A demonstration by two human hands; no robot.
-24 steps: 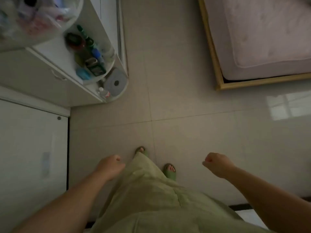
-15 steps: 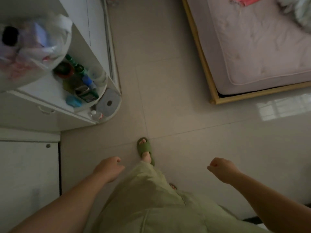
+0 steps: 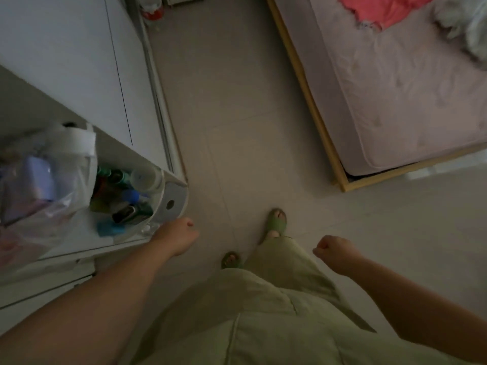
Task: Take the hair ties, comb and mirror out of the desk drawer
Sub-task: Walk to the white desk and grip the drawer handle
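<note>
Both hands are loosely fisted and empty; the desk (image 3: 79,248) lies to the left, nearest the left hand (image 3: 177,237), the right hand (image 3: 336,252) well apart, its drawer probably shut.

— Where are the arms?
— Both bare and stretched forward and down. The left hand (image 3: 177,236) is curled into a loose fist, thumb on top.
— And the other?
— The right hand (image 3: 335,252) is fisted too, knuckles forward, well apart from the left, holding nothing.
</note>
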